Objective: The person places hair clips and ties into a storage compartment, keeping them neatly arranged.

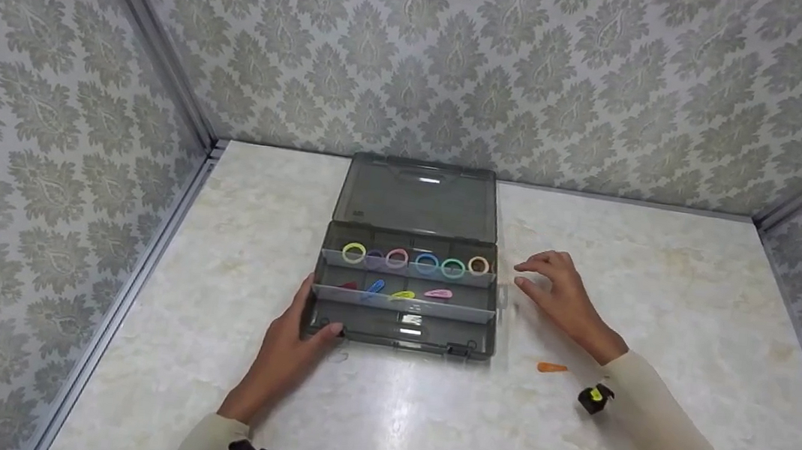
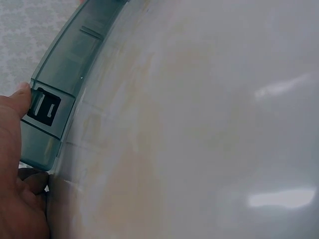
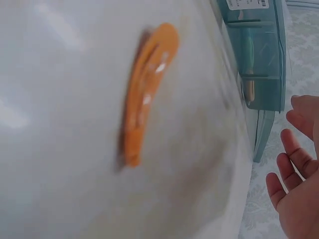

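Observation:
A dark translucent organizer box [image 1: 399,342] stands on the table with its lid [image 1: 419,201] tipped back. My left hand [image 1: 289,348] grips its front left corner, the thumb at the front wall beside a latch [image 2: 44,107] and the fingers along the side. Several coloured hair ties [image 1: 354,253] stand in the back row. The middle row holds several snap hair clips, among them a pink clip [image 1: 438,293] and a blue clip [image 1: 373,289]. To the right of the box my right hand [image 1: 565,298] hovers with loosely bent fingers and nothing in them. An orange snap hair clip [image 3: 147,94] lies on the table below that hand.
White dividers [image 1: 403,304] split the box into rows, and the front row shows no items. Patterned wall panels [image 1: 419,68] enclose the marble-look table [image 1: 666,285] at the back and sides. A wrist camera [image 1: 594,398] sits at the right sleeve.

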A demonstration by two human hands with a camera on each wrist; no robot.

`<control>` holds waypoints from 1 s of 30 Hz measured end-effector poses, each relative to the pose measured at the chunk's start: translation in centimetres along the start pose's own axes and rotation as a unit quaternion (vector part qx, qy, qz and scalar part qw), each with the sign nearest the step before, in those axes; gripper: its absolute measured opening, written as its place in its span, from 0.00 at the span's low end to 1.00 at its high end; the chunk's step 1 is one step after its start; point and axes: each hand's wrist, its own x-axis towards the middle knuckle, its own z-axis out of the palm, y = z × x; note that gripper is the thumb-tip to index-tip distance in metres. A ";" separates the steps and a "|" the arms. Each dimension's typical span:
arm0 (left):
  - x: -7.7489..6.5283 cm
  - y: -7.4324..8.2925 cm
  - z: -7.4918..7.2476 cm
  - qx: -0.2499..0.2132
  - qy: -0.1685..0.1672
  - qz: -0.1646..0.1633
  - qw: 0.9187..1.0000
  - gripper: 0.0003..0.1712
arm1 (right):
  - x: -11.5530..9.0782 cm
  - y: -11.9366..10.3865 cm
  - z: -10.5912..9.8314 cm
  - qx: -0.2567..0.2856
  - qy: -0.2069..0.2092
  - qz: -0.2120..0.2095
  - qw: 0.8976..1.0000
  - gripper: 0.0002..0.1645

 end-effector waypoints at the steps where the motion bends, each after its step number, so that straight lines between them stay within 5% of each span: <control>1: 0.0 -0.1 0.0 0.000 0.000 0.001 1.000 0.60 | -0.4 0.1 -0.2 0.000 0.003 0.004 1.000 0.12; 21: 0.0 -0.3 0.1 0.002 -0.001 0.005 1.000 0.59 | -7.2 1.6 -0.7 0.018 0.018 0.061 0.998 0.10; 30: 0.0 -0.5 0.2 0.005 0.002 0.004 1.000 0.58 | -9.8 2.2 -0.6 0.008 0.057 0.015 0.998 0.11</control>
